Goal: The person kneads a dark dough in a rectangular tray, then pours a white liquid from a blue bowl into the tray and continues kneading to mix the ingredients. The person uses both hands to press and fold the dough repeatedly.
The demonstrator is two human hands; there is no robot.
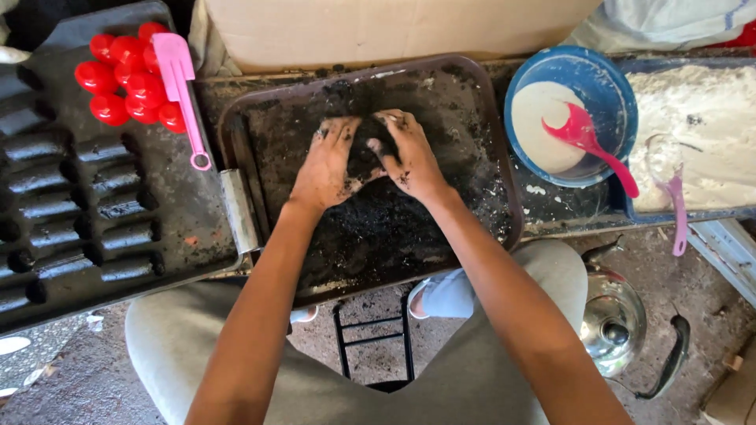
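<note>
Both your hands press one lump of black paste mid-tray: left hand flat on its left, right hand cupping its right, neither closed. It lies between them, equally near, long axis unclear.

A grimy bench carries a dark tray at centre, blue bowl upper right, black mould board left.
</note>
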